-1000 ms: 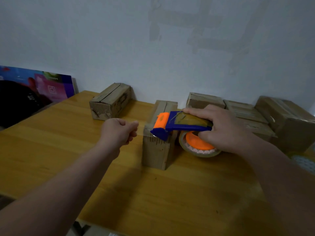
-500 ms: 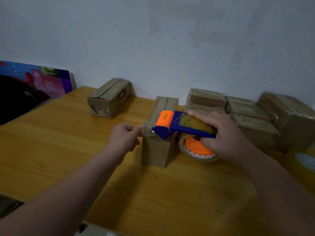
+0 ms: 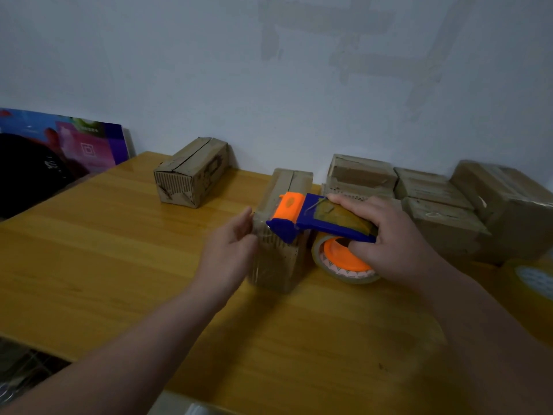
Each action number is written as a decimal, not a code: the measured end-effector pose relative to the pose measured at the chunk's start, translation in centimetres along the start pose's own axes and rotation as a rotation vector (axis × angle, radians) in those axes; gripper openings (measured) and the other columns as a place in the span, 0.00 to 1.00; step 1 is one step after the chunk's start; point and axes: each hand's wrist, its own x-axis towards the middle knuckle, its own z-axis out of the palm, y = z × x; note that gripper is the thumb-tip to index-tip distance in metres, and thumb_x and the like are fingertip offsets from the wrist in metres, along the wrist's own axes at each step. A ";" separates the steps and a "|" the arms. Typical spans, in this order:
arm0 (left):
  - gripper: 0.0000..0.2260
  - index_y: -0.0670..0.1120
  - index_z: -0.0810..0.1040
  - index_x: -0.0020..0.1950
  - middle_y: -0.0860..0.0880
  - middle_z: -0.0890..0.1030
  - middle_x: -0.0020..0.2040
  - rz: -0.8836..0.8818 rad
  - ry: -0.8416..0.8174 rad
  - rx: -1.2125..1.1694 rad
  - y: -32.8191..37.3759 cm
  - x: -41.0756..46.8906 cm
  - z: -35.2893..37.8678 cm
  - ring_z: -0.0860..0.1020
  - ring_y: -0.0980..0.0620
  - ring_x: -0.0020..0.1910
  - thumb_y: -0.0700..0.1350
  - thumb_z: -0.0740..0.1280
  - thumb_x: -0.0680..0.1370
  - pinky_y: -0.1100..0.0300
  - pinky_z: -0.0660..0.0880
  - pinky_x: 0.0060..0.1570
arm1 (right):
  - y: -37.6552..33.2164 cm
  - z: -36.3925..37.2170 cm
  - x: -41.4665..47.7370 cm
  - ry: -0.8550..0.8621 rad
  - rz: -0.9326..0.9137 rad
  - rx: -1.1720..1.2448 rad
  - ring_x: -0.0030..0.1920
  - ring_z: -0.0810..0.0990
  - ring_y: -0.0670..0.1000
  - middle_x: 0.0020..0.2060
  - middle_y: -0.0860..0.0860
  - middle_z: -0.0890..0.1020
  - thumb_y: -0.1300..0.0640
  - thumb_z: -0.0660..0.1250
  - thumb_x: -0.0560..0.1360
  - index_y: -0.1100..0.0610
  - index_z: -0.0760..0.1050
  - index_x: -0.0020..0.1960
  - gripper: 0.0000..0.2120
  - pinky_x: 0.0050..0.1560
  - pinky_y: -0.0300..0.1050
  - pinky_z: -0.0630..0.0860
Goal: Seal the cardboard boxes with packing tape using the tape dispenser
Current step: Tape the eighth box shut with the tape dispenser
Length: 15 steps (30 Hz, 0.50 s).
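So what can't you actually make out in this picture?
- Head view: the left hand is motion-blurred and covers the left side of the middle box, so tape there is unseen.
- Head view: the right hand, gripping the tape dispenser, hides part of its tape roll.
- Head view: a second roll is blurred and cut by the right edge.
- Head view: the poster is cut by the left edge; its print is too small.
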 end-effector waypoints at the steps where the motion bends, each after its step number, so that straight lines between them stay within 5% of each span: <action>1: 0.27 0.48 0.58 0.76 0.51 0.72 0.68 0.019 -0.025 0.060 -0.1 -0.3 0.3 0.69 0.62 0.59 0.34 0.60 0.79 0.74 0.71 0.41 | 0.0 0.0 -0.1 0.003 0.005 0.000 0.43 0.71 0.41 0.47 0.43 0.70 0.65 0.69 0.71 0.38 0.65 0.69 0.34 0.38 0.30 0.67; 3: 0.31 0.48 0.52 0.77 0.50 0.71 0.69 0.056 -0.043 0.198 -0.3 -0.4 0.5 0.69 0.63 0.55 0.36 0.63 0.78 0.74 0.71 0.39 | 0.0 0.0 -0.2 0.005 0.009 -0.002 0.44 0.71 0.41 0.47 0.43 0.71 0.64 0.69 0.71 0.38 0.66 0.70 0.34 0.37 0.31 0.66; 8: 0.40 0.49 0.44 0.78 0.48 0.70 0.71 0.063 -0.062 0.562 -0.3 0.0 -0.2 0.72 0.51 0.64 0.44 0.68 0.76 0.60 0.71 0.54 | -0.2 0.2 -0.3 0.006 0.000 0.029 0.43 0.71 0.40 0.48 0.42 0.71 0.65 0.70 0.71 0.39 0.66 0.70 0.34 0.38 0.29 0.67; 12: 0.35 0.52 0.52 0.78 0.53 0.56 0.77 0.370 -0.023 0.820 0.6 0.2 -0.2 0.54 0.56 0.75 0.44 0.67 0.76 0.62 0.53 0.69 | -0.2 0.4 -0.3 0.014 0.007 0.061 0.42 0.72 0.43 0.48 0.45 0.72 0.65 0.69 0.70 0.40 0.67 0.70 0.35 0.38 0.30 0.69; 15: 0.32 0.56 0.56 0.76 0.58 0.57 0.76 0.471 -0.124 0.892 0.8 0.8 -0.2 0.52 0.58 0.75 0.43 0.67 0.76 0.61 0.55 0.70 | -0.3 0.2 -0.3 0.010 0.014 0.070 0.41 0.72 0.43 0.47 0.44 0.72 0.65 0.69 0.70 0.37 0.66 0.68 0.35 0.37 0.31 0.69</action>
